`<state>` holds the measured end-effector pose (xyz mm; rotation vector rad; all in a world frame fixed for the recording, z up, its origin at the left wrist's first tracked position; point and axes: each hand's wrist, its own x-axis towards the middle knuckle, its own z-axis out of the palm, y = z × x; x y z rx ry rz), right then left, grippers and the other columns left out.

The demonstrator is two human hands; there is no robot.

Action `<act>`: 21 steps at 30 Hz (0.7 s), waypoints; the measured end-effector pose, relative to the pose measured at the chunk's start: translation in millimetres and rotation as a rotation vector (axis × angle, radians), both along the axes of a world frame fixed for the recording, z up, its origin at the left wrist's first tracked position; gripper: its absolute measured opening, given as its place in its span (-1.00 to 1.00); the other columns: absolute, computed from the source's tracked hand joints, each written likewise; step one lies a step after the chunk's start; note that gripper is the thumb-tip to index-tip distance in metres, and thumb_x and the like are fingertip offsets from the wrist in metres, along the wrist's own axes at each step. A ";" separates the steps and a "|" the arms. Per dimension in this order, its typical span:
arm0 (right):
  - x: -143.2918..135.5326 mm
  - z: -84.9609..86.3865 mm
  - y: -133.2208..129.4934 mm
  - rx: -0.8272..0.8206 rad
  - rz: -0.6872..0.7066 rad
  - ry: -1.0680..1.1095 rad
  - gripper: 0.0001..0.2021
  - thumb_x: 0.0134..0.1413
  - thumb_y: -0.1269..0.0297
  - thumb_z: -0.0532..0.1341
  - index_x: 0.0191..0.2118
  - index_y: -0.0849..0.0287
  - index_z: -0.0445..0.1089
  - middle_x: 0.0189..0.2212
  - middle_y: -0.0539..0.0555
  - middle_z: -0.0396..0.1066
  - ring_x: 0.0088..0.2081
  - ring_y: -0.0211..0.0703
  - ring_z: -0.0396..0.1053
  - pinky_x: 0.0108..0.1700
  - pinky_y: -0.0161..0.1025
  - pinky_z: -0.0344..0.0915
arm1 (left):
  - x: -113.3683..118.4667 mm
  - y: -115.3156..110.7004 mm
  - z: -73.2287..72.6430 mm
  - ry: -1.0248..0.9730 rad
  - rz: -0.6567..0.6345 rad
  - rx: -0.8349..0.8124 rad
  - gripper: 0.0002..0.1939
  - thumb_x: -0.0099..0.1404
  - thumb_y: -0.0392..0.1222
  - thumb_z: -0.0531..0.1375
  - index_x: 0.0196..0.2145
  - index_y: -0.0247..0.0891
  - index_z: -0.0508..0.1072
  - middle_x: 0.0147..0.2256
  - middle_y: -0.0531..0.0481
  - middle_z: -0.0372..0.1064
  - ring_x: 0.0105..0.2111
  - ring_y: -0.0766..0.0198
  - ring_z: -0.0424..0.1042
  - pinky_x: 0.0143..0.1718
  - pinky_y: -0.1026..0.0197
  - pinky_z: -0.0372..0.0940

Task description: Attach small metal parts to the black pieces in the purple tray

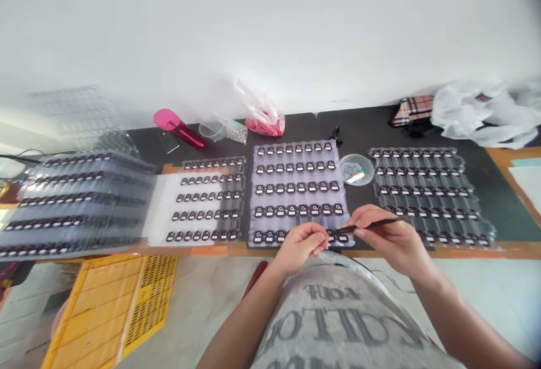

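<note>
My right hand [391,239] is closed around slim black tweezers [382,223], whose tip points left toward my other hand. Fingers pinched together, my left hand [301,246] meets that tip over the front row of the middle tray [296,200]. Whatever sits between the left fingertips is too small and covered to make out. Rows of small black parts with white labels, such as this black part [291,210], fill the clear plastic tray. Part of its front row is hidden behind my hands. Right behind my right hand stands a round clear dish [357,170] of tiny pieces.
More filled trays lie at right [431,183] and left [230,205], the latter partly over white paper [160,211]. A tall tray stack [105,200] stands far left. Along the wall are a pink object [177,127], bags [264,124] and a phone [169,142]. A yellow crate [101,307] sits below.
</note>
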<state>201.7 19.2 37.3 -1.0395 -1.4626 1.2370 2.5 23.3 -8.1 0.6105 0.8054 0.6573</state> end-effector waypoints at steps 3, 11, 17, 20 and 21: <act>2.4 -3.0 -6.8 -0.022 -0.004 0.014 -0.79 0.03 0.54 0.15 -0.26 0.08 0.32 -0.26 0.07 0.30 -0.21 -0.16 0.37 -0.22 -0.18 0.40 | 1.7 -1.6 -1.7 -0.003 -0.032 0.002 -0.77 0.12 -0.11 0.21 -0.41 -0.35 0.34 -0.55 0.05 0.29 -0.65 0.51 0.07 -0.58 0.35 -0.03; 3.8 -5.6 -16.5 -0.067 -0.061 0.094 -0.81 0.04 0.55 0.14 -0.30 0.09 0.34 -0.27 0.05 0.28 -0.31 -0.22 0.40 -0.27 -0.20 0.44 | 6.3 -2.3 -5.1 -0.035 -0.061 -0.031 -0.78 0.12 -0.12 0.22 -0.39 -0.35 0.35 -0.55 0.04 0.30 -0.65 0.51 0.08 -0.59 0.35 -0.04; 0.6 -7.6 -18.0 -0.042 -0.126 0.119 -0.83 0.02 0.54 0.15 -0.31 0.10 0.35 -0.28 0.06 0.29 -0.32 -0.21 0.41 -0.31 -0.22 0.45 | 11.9 -2.5 -5.7 -0.069 -0.021 -0.090 -0.74 0.07 -0.10 0.26 -0.41 -0.34 0.34 -0.55 0.04 0.30 -0.66 0.50 0.08 -0.60 0.34 -0.08; 0.8 -8.5 -18.5 -0.057 -0.123 0.129 -0.82 0.03 0.53 0.15 -0.30 0.10 0.35 -0.27 0.06 0.28 -0.29 -0.19 0.40 -0.28 -0.19 0.46 | 12.4 -2.7 -6.0 -0.080 -0.018 -0.110 -0.73 0.05 -0.09 0.27 -0.41 -0.33 0.33 -0.54 0.04 0.30 -0.66 0.51 0.08 -0.60 0.34 -0.08; 1.1 -8.5 -18.6 -0.068 -0.116 0.134 -0.82 0.03 0.53 0.15 -0.29 0.09 0.34 -0.26 0.06 0.27 -0.27 -0.18 0.40 -0.26 -0.17 0.46 | 12.0 -2.4 -5.9 -0.081 -0.023 -0.106 -0.73 0.05 -0.09 0.27 -0.41 -0.33 0.33 -0.55 0.05 0.30 -0.66 0.51 0.07 -0.60 0.34 -0.08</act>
